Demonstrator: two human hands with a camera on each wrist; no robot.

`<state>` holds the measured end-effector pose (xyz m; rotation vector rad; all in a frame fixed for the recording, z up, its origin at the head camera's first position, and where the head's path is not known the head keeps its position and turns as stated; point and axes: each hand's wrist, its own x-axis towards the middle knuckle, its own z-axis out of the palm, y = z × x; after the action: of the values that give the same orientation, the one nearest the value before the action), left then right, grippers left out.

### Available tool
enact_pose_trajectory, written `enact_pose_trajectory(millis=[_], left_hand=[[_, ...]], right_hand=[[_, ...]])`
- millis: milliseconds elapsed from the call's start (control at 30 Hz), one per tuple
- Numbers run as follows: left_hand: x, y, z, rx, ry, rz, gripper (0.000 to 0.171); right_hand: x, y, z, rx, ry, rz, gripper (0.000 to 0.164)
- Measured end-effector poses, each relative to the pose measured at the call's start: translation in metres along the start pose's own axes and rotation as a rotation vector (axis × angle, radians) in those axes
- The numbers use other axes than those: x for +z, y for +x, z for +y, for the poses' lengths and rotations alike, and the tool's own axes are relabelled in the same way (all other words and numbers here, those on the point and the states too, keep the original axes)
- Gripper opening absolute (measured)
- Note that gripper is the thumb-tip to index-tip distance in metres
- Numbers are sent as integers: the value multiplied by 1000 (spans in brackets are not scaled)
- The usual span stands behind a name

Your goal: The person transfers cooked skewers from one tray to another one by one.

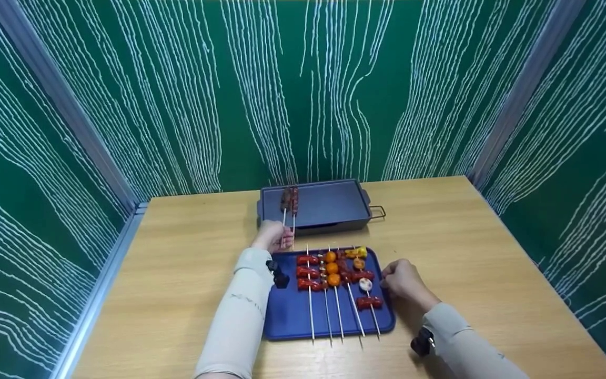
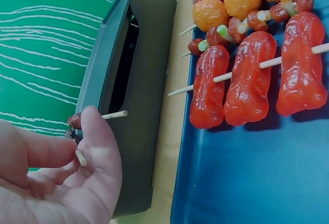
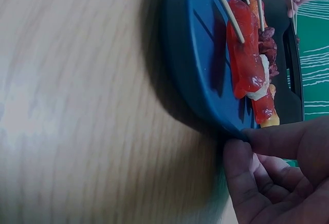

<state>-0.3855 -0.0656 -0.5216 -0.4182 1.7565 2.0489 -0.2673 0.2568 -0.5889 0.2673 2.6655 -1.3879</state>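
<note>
My left hand (image 1: 274, 235) is at the front left of a dark rectangular grill pan (image 1: 329, 202). It pinches the stick of a dark meat skewer (image 1: 285, 200), whose meat end is over the pan. A reddish meat skewer (image 1: 295, 201) lies close beside it, its stick (image 2: 114, 114) passing by my fingers. With thumb and fingers, my right hand (image 1: 405, 281) pinches the right rim of a blue tray (image 1: 287, 323). On the tray lie several skewers: red sausages (image 2: 252, 77), orange balls (image 1: 332, 268), dark red meat (image 1: 344, 267), and a mixed one (image 1: 369, 302).
The pan has a wire handle (image 1: 378, 211) on its right side. Both pan and tray stand on a wooden table (image 1: 187, 284). Green walls (image 1: 177, 105) with white lines rise behind the table and at both sides.
</note>
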Motion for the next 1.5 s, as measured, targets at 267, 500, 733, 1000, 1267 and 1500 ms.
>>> enact_pose_trajectory(millis=[267,500,733,1000,1267,1500], left_hand=[[-4,-2,3,15,106,1,16],[-5,-3,2,38,162,41,19],[-5,-5,2,68,121,24,23],[-7,-10,5,64,17,-5,28],[-18,-15,2,76,0,-60,34],[-26,-21,6,67,34,-106,32]], right_hand=[[0,1,0,-17,-5,3,8],[1,0,0,-16,-8,1,9],[-1,0,-1,0,-11,0,10],[0,1,0,-11,-28,3,11],[0,1,1,-29,-30,9,11],[-1,0,-3,-3,-20,2,9]])
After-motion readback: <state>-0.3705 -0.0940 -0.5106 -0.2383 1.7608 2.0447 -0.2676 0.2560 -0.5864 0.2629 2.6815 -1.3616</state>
